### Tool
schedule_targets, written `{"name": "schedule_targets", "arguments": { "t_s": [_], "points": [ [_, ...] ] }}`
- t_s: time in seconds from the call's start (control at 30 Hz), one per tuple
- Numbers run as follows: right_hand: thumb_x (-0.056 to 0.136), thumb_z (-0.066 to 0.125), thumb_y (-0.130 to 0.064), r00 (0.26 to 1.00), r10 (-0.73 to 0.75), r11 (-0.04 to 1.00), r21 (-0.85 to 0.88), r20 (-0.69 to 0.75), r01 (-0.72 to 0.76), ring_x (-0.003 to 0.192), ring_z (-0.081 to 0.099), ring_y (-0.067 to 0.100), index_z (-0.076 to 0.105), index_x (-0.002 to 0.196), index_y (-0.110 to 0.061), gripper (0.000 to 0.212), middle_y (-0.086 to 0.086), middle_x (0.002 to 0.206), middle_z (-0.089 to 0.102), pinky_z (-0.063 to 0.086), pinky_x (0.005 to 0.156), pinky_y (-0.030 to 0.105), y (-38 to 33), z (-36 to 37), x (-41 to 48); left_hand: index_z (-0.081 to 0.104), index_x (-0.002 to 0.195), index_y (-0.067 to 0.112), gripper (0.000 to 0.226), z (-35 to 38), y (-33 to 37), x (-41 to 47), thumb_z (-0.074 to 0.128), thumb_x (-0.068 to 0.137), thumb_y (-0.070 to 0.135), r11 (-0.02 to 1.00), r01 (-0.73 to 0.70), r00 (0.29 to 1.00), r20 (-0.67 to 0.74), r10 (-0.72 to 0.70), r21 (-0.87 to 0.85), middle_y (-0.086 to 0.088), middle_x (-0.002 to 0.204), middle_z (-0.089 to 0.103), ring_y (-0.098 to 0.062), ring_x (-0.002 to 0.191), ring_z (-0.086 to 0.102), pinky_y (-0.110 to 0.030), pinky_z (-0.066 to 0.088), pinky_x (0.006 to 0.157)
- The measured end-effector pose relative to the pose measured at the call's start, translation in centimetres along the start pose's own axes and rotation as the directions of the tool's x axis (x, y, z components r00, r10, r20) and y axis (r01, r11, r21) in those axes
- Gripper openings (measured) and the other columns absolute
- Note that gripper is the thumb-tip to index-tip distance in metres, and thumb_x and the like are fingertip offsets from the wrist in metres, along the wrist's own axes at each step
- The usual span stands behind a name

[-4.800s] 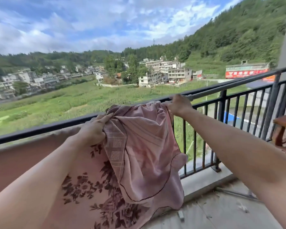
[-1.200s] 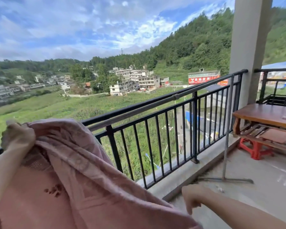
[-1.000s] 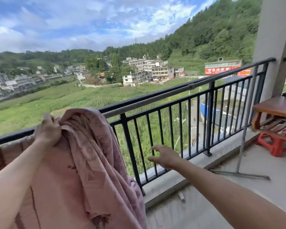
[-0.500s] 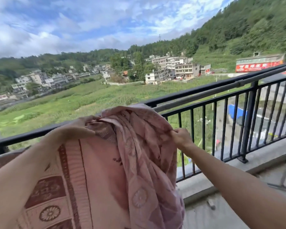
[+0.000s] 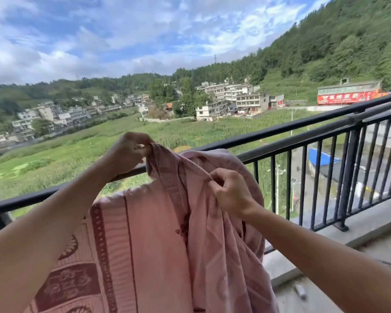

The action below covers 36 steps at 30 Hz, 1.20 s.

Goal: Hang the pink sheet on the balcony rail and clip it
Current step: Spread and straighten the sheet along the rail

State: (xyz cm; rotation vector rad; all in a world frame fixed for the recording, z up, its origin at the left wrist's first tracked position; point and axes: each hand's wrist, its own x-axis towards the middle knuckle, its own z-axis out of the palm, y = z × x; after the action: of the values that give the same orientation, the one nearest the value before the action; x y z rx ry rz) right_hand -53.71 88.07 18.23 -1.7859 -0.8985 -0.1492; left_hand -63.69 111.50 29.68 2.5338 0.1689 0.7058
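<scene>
Balcony rail [image 5: 280, 135]: pink sheet [image 5: 158, 240] draped over it, bunched | left hand [image 5: 128, 153] pinches a raised edge above the rail | right hand [image 5: 231, 190] grips folds just below the rail

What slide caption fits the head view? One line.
Both hands, left and right, pinch the bunched pink sheet at the balcony rail.
</scene>
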Motion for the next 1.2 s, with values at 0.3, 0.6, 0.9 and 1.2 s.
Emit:
{"name": "schedule_targets", "arguments": {
  "t_s": [0.3, 0.6, 0.9, 1.2],
  "points": [
    [0.082, 0.053, -0.014, 0.748, 0.557, 0.732, 0.639, -0.36, -0.237, 0.069, 0.054, 0.024, 0.058, 0.067, -0.015, 0.016, 0.01, 0.073, 0.054, 0.043, 0.063, 0.038, 8.0, -18.5, 9.0, 0.065, 0.08, 0.019, 0.027, 8.8, 7.1, 12.1, 0.049, 0.099, 0.008, 0.915, -0.058, 0.987, -0.163, -0.009, -0.4, 0.003, 0.072, 0.069, -0.012, 0.064, 0.067, -0.026, 0.057, 0.056],
    [0.086, 0.057, -0.021, 0.761, 0.371, 0.881, -0.057, -0.532, -0.47, 0.079, 0.063, 0.023, 0.069, 0.084, -0.014, 0.014, 0.01, 0.088, 0.071, 0.054, 0.071, 0.036, 17.7, -31.3, 8.1, 0.063, 0.079, 0.011, 0.017, 21.0, 19.9, 23.1, 0.06, 0.094, 0.005, 0.916, -0.192, 0.981, -0.077, 0.176, -0.353, -0.012, 0.083, 0.068, -0.011, 0.062, 0.064, -0.024, 0.055, 0.052],
    [0.058, 0.048, -0.094, 0.987, 0.154, 0.869, -0.468, -0.051, -0.159, 0.075, 0.063, 0.013, 0.063, 0.088, -0.027, 0.075, -0.01, 0.083, 0.066, 0.053, 0.07, 0.036, 17.7, -27.1, 10.5, 0.072, 0.09, 0.007, 0.025, 29.1, 23.9, 27.5, 0.081, 0.077, 0.026, 0.955, 0.047, 0.983, 0.182, 0.008, -0.294, -0.009, 0.081, 0.069, -0.018, 0.066, 0.063, -0.028, 0.056, 0.064],
    [0.092, 0.045, -0.006, 0.827, 0.357, 0.934, 0.133, -0.435, -0.333, 0.054, 0.039, 0.02, 0.055, 0.081, -0.005, 0.015, 0.005, 0.062, 0.044, 0.026, 0.034, 0.017, 22.9, -34.0, 16.6, 0.066, 0.111, 0.005, 0.048, 21.4, 13.0, 22.4, 0.075, 0.076, 0.037, 0.958, 0.232, 0.643, 0.713, -0.28, 0.167, -0.011, 0.108, 0.072, -0.026, 0.101, 0.068, -0.042, 0.051, 0.098]
  ]
}}
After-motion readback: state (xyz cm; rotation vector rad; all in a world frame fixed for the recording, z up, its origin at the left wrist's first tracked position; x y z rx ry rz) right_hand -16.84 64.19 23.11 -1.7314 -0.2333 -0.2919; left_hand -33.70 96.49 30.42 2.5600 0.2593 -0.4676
